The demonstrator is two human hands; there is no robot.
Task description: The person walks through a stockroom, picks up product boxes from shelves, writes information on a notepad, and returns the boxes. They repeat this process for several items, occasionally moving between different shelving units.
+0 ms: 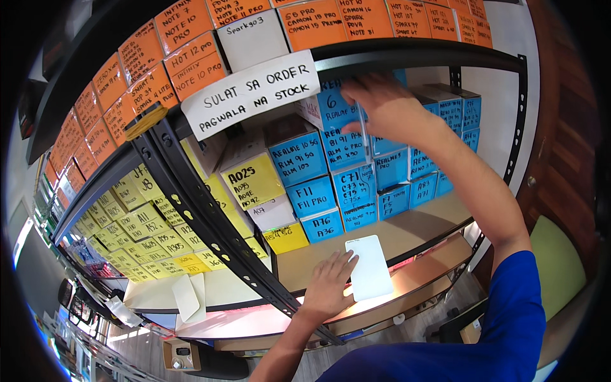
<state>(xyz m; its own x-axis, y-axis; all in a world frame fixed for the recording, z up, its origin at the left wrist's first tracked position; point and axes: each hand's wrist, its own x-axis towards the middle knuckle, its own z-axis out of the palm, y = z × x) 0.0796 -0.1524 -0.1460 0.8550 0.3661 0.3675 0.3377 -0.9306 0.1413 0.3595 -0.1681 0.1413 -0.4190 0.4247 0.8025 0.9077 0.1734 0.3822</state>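
Observation:
My left hand [330, 284] grips the left edge of a thin white rectangular sheet with rounded corners [373, 270], thumb and fingers at its side. The sheet is held in front of the shelf edge, with tiny print in its top corner. Raised to the upper blue-labelled boxes, my right hand [389, 109] has its fingers bent. A slim clear pen [364, 135] hangs down from it. The fingertips reach the top blue-labelled box [335, 105], just under the upper shelf; whether they touch it I cannot tell.
Stacked boxes with orange labels [188, 63] fill the upper shelf. Yellow-labelled boxes [143, 229] stand left of a black perforated post [210, 210]. A paper sign [251, 95] hangs from the upper shelf edge. White sheets [189, 298] lie lower left; a green chair [557, 267] stands at right.

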